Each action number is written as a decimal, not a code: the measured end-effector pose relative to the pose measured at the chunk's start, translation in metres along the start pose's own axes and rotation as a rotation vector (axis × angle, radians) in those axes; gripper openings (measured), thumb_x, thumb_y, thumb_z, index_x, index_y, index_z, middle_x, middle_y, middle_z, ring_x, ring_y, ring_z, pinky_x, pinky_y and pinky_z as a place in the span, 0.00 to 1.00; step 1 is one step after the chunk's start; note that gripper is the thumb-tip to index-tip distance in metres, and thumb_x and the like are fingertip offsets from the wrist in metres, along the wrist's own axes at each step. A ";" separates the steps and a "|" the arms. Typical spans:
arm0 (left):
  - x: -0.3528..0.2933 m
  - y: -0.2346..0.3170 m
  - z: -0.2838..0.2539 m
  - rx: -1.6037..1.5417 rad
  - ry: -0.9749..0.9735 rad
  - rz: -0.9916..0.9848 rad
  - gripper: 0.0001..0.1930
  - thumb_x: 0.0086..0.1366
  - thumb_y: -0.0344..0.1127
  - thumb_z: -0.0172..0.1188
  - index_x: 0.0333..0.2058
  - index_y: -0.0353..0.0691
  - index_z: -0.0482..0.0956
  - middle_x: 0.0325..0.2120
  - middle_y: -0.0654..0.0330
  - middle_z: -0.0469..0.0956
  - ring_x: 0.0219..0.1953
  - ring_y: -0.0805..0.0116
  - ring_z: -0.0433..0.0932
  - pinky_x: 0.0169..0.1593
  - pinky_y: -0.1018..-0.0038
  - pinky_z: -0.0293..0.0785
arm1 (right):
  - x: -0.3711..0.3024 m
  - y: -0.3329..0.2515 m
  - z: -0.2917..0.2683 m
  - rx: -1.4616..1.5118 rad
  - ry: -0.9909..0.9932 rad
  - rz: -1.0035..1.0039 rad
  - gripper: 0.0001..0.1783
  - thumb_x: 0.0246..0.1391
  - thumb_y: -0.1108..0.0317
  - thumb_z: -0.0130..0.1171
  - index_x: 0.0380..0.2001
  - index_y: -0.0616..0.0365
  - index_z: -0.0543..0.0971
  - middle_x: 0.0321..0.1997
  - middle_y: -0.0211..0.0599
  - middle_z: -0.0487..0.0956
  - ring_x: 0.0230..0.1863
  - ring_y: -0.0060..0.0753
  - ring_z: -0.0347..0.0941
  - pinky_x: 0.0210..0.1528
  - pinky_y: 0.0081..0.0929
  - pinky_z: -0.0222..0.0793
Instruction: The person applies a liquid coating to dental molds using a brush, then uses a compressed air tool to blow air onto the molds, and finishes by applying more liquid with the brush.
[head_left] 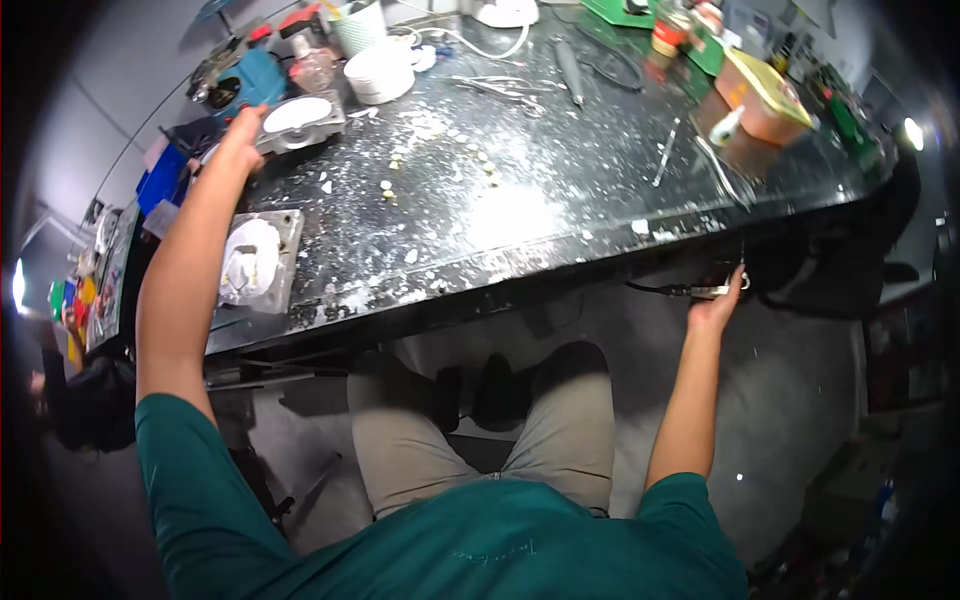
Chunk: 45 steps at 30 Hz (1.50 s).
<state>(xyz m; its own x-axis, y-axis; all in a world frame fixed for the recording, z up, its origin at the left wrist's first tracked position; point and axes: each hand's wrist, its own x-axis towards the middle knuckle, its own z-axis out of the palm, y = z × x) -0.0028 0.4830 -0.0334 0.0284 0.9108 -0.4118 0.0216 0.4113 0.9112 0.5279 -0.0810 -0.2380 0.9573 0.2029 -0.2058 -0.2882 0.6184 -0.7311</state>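
At the far left of the bench, my left hand [248, 142] is closed on the left edge of a metal dental flask half [318, 128], which is filled with smooth white plaster. Nearer to me, beside my left forearm, lies a second flask half [284, 268], its white plaster rough and arch-shaped. My right hand [718, 308] is stretched out below the bench's front edge on the right. Its fingers are closed on a small metal tool [710, 291] with a black hose or cord; the exact kind is too small to tell.
The black bench [400, 235] is speckled with white bits. Small yellowish tooth-like pieces [388, 190] lie mid-bench. White round bowls [380, 72], a grey handpiece [569, 72], wire-like tools [505, 88] and an orange-and-yellow tub [762, 98] stand or lie farther back. A dark chair [835, 275] is at right.
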 end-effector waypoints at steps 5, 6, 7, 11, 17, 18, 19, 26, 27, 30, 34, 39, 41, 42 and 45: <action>0.030 0.024 -0.080 0.128 0.046 0.002 0.25 0.73 0.55 0.47 0.55 0.44 0.79 0.62 0.53 0.74 0.63 0.54 0.69 0.64 0.48 0.57 | 0.024 0.041 0.034 -0.230 -0.128 -0.169 0.25 0.65 0.57 0.56 0.61 0.58 0.76 0.60 0.36 0.78 0.60 0.36 0.73 0.63 0.36 0.67; 0.031 0.023 -0.080 0.120 0.037 -0.011 0.25 0.74 0.55 0.46 0.55 0.44 0.79 0.62 0.52 0.74 0.64 0.54 0.68 0.64 0.49 0.57 | 0.025 0.042 0.033 -0.255 -0.217 -0.192 0.26 0.65 0.56 0.57 0.61 0.59 0.75 0.59 0.37 0.78 0.60 0.36 0.73 0.63 0.37 0.67; 0.032 0.015 -0.062 0.111 0.014 -0.029 0.25 0.74 0.55 0.46 0.55 0.43 0.79 0.62 0.52 0.74 0.64 0.55 0.68 0.64 0.49 0.58 | 0.029 0.038 0.027 -0.286 -0.300 -0.226 0.27 0.65 0.55 0.58 0.61 0.60 0.74 0.58 0.38 0.78 0.60 0.37 0.73 0.64 0.37 0.67; 0.015 0.011 -0.048 0.224 0.155 0.044 0.19 0.75 0.48 0.49 0.47 0.39 0.81 0.43 0.53 0.85 0.41 0.59 0.84 0.48 0.58 0.79 | 0.041 0.052 0.017 -0.348 -0.293 -0.269 0.31 0.64 0.55 0.62 0.62 0.63 0.68 0.58 0.42 0.78 0.61 0.38 0.72 0.65 0.39 0.66; -0.001 -0.003 -0.004 0.299 0.271 0.012 0.19 0.72 0.45 0.49 0.49 0.38 0.81 0.47 0.55 0.83 0.50 0.59 0.79 0.52 0.53 0.74 | 0.021 0.038 -0.005 -0.370 -0.272 -0.280 0.37 0.61 0.58 0.68 0.64 0.62 0.62 0.68 0.48 0.68 0.66 0.40 0.67 0.69 0.40 0.62; 0.002 0.002 -0.023 0.357 0.372 0.029 0.19 0.71 0.44 0.50 0.50 0.38 0.80 0.48 0.55 0.83 0.50 0.57 0.79 0.53 0.51 0.72 | 0.009 0.046 0.003 -0.358 -0.299 -0.265 0.37 0.61 0.58 0.68 0.64 0.62 0.62 0.68 0.48 0.68 0.66 0.40 0.67 0.69 0.40 0.62; 0.002 -0.008 0.008 0.425 0.405 0.023 0.19 0.70 0.43 0.50 0.50 0.38 0.80 0.48 0.55 0.83 0.50 0.56 0.80 0.55 0.49 0.70 | -0.004 0.038 -0.007 -0.459 -0.185 -0.342 0.36 0.61 0.59 0.67 0.64 0.61 0.62 0.69 0.48 0.67 0.67 0.39 0.66 0.69 0.39 0.61; 0.006 -0.006 -0.003 0.482 0.419 -0.094 0.24 0.65 0.48 0.55 0.54 0.38 0.75 0.50 0.52 0.77 0.47 0.55 0.75 0.51 0.54 0.67 | -0.109 0.005 0.042 -0.492 0.115 -0.511 0.31 0.62 0.63 0.63 0.63 0.61 0.63 0.60 0.45 0.70 0.62 0.37 0.66 0.66 0.34 0.62; -0.005 -0.004 0.004 0.482 0.379 -0.089 0.26 0.65 0.50 0.55 0.55 0.38 0.74 0.50 0.52 0.75 0.45 0.56 0.73 0.50 0.57 0.67 | -0.122 -0.004 0.053 -0.411 0.128 -0.598 0.30 0.63 0.65 0.62 0.63 0.62 0.63 0.58 0.44 0.70 0.60 0.37 0.67 0.66 0.32 0.63; -0.032 -0.007 -0.004 0.406 0.258 0.008 0.36 0.66 0.60 0.56 0.62 0.38 0.68 0.56 0.49 0.71 0.48 0.55 0.70 0.53 0.58 0.67 | -0.210 -0.011 0.148 -0.277 -0.278 -0.730 0.22 0.65 0.71 0.56 0.60 0.67 0.68 0.57 0.43 0.72 0.58 0.33 0.69 0.64 0.29 0.66; -0.083 -0.001 -0.024 0.508 0.069 0.226 0.38 0.67 0.61 0.56 0.65 0.37 0.67 0.61 0.41 0.70 0.59 0.51 0.71 0.59 0.58 0.68 | -0.327 0.010 0.290 -0.317 -1.047 -0.800 0.14 0.66 0.68 0.55 0.49 0.65 0.80 0.56 0.44 0.74 0.54 0.31 0.74 0.56 0.30 0.74; -0.227 -0.011 -0.076 0.986 -0.259 0.749 0.39 0.67 0.62 0.60 0.64 0.34 0.69 0.56 0.39 0.76 0.58 0.55 0.78 0.58 0.64 0.73 | -0.398 0.118 0.483 -0.857 -1.594 -0.607 0.22 0.57 0.54 0.64 0.47 0.60 0.83 0.35 0.43 0.86 0.37 0.37 0.83 0.45 0.33 0.78; -0.264 -0.006 -0.104 1.232 -0.416 0.662 0.55 0.57 0.72 0.64 0.69 0.33 0.60 0.64 0.35 0.66 0.68 0.46 0.67 0.69 0.60 0.63 | -0.428 0.162 0.514 -1.212 -1.700 -0.873 0.30 0.56 0.49 0.66 0.54 0.61 0.81 0.44 0.46 0.85 0.44 0.36 0.82 0.48 0.28 0.76; -0.259 -0.022 -0.121 1.223 -0.455 0.812 0.64 0.49 0.75 0.69 0.68 0.26 0.57 0.67 0.34 0.60 0.71 0.43 0.59 0.72 0.56 0.57 | -0.443 0.183 0.526 -1.279 -1.784 -0.880 0.34 0.52 0.46 0.68 0.54 0.62 0.80 0.45 0.48 0.85 0.45 0.39 0.83 0.49 0.30 0.76; -0.264 -0.021 -0.131 1.590 -0.532 0.903 0.69 0.43 0.73 0.74 0.68 0.22 0.53 0.68 0.36 0.56 0.73 0.42 0.51 0.74 0.54 0.52 | -0.443 0.246 0.540 -1.341 -1.955 -0.723 0.42 0.46 0.43 0.69 0.54 0.68 0.79 0.42 0.49 0.87 0.44 0.45 0.85 0.49 0.36 0.78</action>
<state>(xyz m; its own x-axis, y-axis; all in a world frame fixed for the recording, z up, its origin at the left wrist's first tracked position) -0.1412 0.2390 0.0575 0.8092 0.5738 -0.1263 0.5860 -0.8037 0.1032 0.0218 0.3912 0.0246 -0.4378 0.8901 0.1267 0.8073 0.4513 -0.3802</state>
